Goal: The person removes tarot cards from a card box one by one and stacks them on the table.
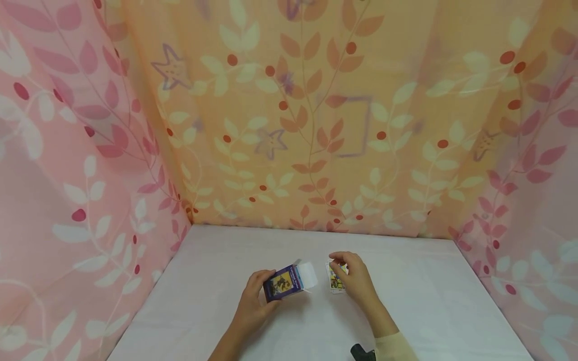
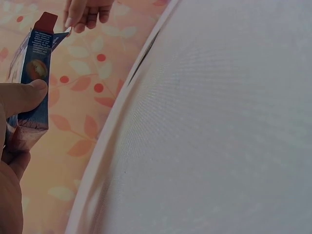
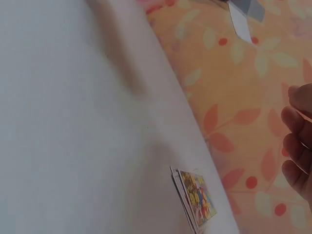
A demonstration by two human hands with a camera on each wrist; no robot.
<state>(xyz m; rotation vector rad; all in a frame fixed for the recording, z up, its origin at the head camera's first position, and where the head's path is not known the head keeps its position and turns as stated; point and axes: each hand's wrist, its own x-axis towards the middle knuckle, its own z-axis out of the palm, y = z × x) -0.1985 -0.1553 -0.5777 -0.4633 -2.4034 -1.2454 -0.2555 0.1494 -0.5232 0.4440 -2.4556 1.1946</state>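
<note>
My left hand (image 1: 254, 305) grips a dark blue card box (image 1: 282, 284) with a yellow picture on its front, thumb along one side and fingers along the other. Its white flap (image 1: 309, 275) stands open toward the right. In the left wrist view, the box (image 2: 35, 70) is held upright by the thumb and fingers. A small stack of picture cards (image 1: 336, 283) lies on the table to the right of the box. Over it hovers my right hand (image 1: 359, 283), fingers loosely bent. The right wrist view shows these fingers apart from the cards (image 3: 197, 199), with nothing visible in them.
A white cloth covers the table (image 1: 203, 271). Behind it hangs an orange leaf-patterned curtain (image 1: 311, 190), with pink patterned cloth (image 1: 90, 175) at both sides. A black object (image 1: 363, 352) shows beside the right sleeve (image 1: 396, 347).
</note>
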